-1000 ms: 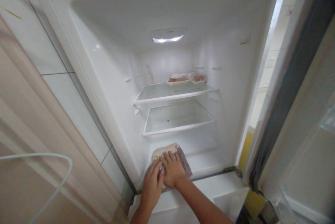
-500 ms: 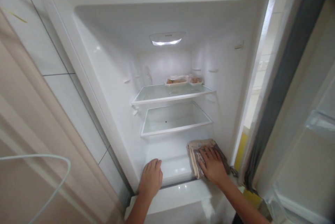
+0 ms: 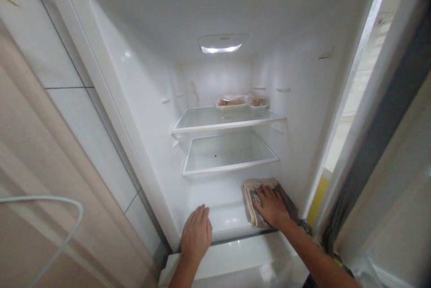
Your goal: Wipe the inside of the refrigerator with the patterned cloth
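My right hand (image 3: pixel 271 207) lies with spread fingers on a folded brown and beige cloth (image 3: pixel 251 205), at the right of the fridge floor (image 3: pixel 222 196). My left hand (image 3: pixel 196 234) rests at the front left edge of that floor, fingers stretched out and lying side by side, holding nothing. Above both hands are two glass shelves, the lower one (image 3: pixel 232 155) with a small dark spot. On the upper shelf (image 3: pixel 202 118) sit two wrapped food trays, a longer one (image 3: pixel 231 102) and a shorter one (image 3: pixel 257 102).
A lit lamp (image 3: pixel 222 45) is on the fridge ceiling. The open fridge door (image 3: pixel 387 189) stands at the right. Tiled wall (image 3: pixel 90 126) and a pinkish panel (image 3: pixel 40 153) with a pale cable (image 3: pixel 67 238) are at the left.
The view has moved closer to the fridge. My left hand's fingers have straightened from a curled pose. My right hand remains on the cloth, its fingers shifted slightly left.
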`<control>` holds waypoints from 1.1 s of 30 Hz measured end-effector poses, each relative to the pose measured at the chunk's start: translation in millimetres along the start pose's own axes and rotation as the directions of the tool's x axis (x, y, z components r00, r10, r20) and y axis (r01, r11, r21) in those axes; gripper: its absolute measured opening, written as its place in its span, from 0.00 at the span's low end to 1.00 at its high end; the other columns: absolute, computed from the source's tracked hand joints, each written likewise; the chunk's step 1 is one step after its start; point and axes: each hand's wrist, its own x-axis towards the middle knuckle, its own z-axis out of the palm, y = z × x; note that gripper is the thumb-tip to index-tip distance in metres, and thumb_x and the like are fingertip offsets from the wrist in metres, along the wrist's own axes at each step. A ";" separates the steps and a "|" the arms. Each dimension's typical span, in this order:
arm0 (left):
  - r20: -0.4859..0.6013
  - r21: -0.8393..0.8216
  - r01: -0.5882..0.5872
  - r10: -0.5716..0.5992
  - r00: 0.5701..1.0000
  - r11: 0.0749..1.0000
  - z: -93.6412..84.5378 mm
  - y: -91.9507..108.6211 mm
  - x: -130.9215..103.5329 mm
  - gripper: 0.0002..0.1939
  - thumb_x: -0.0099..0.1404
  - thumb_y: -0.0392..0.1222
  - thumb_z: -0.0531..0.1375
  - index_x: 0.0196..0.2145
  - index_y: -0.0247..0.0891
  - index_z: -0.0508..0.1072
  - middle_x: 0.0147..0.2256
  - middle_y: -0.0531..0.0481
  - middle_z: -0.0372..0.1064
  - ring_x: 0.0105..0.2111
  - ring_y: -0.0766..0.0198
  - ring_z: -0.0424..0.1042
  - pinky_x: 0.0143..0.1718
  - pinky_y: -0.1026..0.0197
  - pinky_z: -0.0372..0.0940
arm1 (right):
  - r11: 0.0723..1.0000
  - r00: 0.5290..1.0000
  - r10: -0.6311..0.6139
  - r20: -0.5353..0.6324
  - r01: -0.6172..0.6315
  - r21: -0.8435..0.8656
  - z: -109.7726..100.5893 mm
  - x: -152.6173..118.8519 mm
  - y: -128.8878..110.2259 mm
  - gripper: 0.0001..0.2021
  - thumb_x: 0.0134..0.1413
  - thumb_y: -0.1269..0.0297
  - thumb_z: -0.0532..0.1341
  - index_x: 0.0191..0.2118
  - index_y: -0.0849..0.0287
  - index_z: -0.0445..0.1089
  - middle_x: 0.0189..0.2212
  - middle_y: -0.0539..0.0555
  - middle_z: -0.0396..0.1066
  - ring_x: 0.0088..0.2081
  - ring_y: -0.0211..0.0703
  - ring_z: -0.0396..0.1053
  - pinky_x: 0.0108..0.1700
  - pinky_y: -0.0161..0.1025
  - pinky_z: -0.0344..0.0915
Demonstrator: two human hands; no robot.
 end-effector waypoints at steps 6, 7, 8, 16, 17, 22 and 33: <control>-0.022 -0.013 0.011 -0.011 1.000 1.000 4.7 -1.8 -3.1 0.22 0.68 0.37 0.52 0.56 0.40 0.74 0.56 0.41 0.76 0.54 0.52 0.76 0.56 0.46 0.73 | 1.000 1.000 -0.004 0.024 0.004 -0.014 1.0 29.2 -2.4 0.30 0.66 0.51 0.48 0.69 0.57 0.58 0.71 0.63 0.53 0.72 0.60 0.49 0.69 0.59 0.45; -0.024 -0.022 0.013 -0.013 1.000 1.000 4.9 -1.8 -3.3 0.22 0.68 0.37 0.52 0.56 0.40 0.74 0.56 0.41 0.76 0.54 0.51 0.76 0.56 0.46 0.73 | 1.000 1.000 -0.006 0.022 0.006 -0.010 1.1 33.6 -3.5 0.30 0.66 0.51 0.48 0.69 0.57 0.58 0.71 0.63 0.53 0.72 0.60 0.49 0.69 0.58 0.45; -0.025 -0.033 0.015 -0.015 1.000 0.999 5.0 -1.8 -3.5 0.22 0.68 0.37 0.52 0.56 0.40 0.74 0.56 0.41 0.76 0.54 0.51 0.76 0.56 0.45 0.73 | 1.000 1.000 -0.006 0.019 0.006 -0.006 1.2 38.0 -4.6 0.30 0.66 0.51 0.48 0.69 0.57 0.58 0.71 0.64 0.53 0.72 0.60 0.49 0.69 0.58 0.45; -0.052 -0.009 -0.001 0.000 0.999 1.000 12.0 -4.7 -7.6 0.23 0.66 0.37 0.53 0.58 0.41 0.72 0.56 0.42 0.76 0.54 0.51 0.76 0.55 0.46 0.74 | 0.999 1.000 -0.010 0.009 0.010 0.033 3.6 78.1 -28.6 0.30 0.67 0.53 0.48 0.70 0.59 0.56 0.71 0.66 0.53 0.71 0.60 0.48 0.69 0.60 0.44; -0.058 -0.001 -0.008 0.008 0.998 1.000 13.5 -5.5 -8.5 0.24 0.66 0.37 0.54 0.58 0.41 0.72 0.56 0.42 0.76 0.54 0.51 0.76 0.55 0.46 0.74 | 0.999 1.000 -0.024 0.016 0.023 0.041 4.4 83.9 -36.6 0.30 0.66 0.53 0.48 0.70 0.59 0.57 0.71 0.66 0.53 0.71 0.61 0.49 0.69 0.60 0.44; -0.069 0.021 -0.043 0.044 0.997 0.999 16.9 -8.6 -11.5 0.25 0.65 0.38 0.54 0.59 0.43 0.70 0.56 0.44 0.76 0.54 0.51 0.76 0.53 0.47 0.75 | 0.986 0.991 -0.135 0.024 0.131 0.106 11.3 104.3 -98.4 0.30 0.64 0.52 0.49 0.67 0.58 0.61 0.67 0.65 0.62 0.68 0.61 0.56 0.69 0.62 0.44; -0.139 0.142 -0.092 0.112 0.984 0.986 17.4 -9.4 -13.6 0.24 0.62 0.33 0.54 0.55 0.38 0.72 0.51 0.43 0.78 0.50 0.55 0.77 0.50 0.52 0.74 | 0.858 0.881 -0.468 0.060 0.438 0.267 33.4 121.5 -220.9 0.37 0.57 0.48 0.56 0.70 0.58 0.56 0.69 0.65 0.57 0.69 0.60 0.54 0.70 0.61 0.44</control>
